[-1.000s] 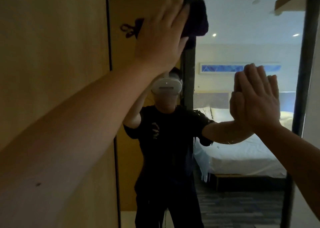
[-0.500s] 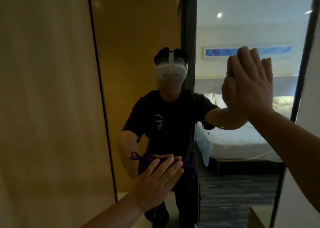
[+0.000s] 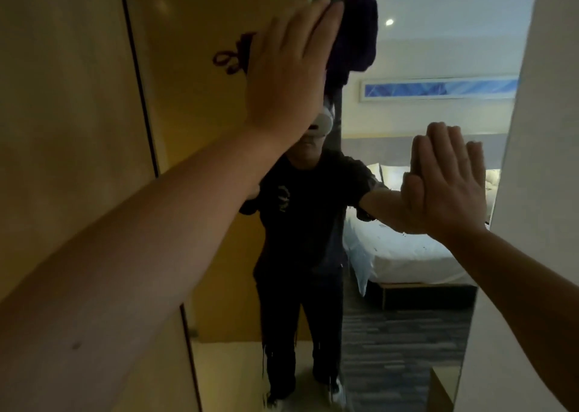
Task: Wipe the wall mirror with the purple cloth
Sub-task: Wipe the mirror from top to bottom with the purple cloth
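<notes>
The tall wall mirror (image 3: 407,333) fills the middle of the head view and reflects a person, a bed and a lit room. My left hand (image 3: 291,70) is raised high and presses the dark purple cloth (image 3: 357,32) flat against the upper glass, palm on the cloth, fingers straight. A looped purple string of the cloth (image 3: 232,59) sticks out left of the hand. My right hand (image 3: 448,186) lies flat on the glass at mid height near the mirror's right edge, fingers together, holding nothing.
A wooden wall panel (image 3: 62,129) stands to the left of the mirror's thin dark frame (image 3: 141,82). A pale wall (image 3: 539,129) borders the mirror on the right. The bed and carpet appear only as reflections.
My left hand with the cloth swept down the mirror to the lower part, then back up to the top. My right hand stayed flat on the glass.
</notes>
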A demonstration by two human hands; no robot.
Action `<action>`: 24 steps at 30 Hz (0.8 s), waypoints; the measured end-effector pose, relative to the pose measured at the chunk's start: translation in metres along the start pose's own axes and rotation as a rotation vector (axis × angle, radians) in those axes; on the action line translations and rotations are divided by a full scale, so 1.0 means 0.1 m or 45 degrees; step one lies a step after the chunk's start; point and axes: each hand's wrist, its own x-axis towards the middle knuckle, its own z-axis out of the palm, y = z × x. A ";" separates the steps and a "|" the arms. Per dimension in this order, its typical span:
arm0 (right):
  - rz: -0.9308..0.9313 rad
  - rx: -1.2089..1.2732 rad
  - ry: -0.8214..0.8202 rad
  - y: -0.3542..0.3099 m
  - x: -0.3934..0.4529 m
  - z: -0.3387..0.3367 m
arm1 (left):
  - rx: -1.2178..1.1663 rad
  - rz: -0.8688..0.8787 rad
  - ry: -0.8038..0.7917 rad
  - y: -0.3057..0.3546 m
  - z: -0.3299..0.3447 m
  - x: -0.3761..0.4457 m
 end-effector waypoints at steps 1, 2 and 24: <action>-0.002 0.001 -0.002 0.01 -0.01 0.03 | 0.036 0.024 -0.116 0.03 0.07 0.06; -0.011 0.005 -0.013 0.03 -0.02 0.05 | 0.067 0.052 -0.226 0.07 0.13 0.05; -0.005 0.214 -0.146 0.14 -0.02 -0.16 | -0.253 0.122 -0.370 1.07 -0.05 -2.48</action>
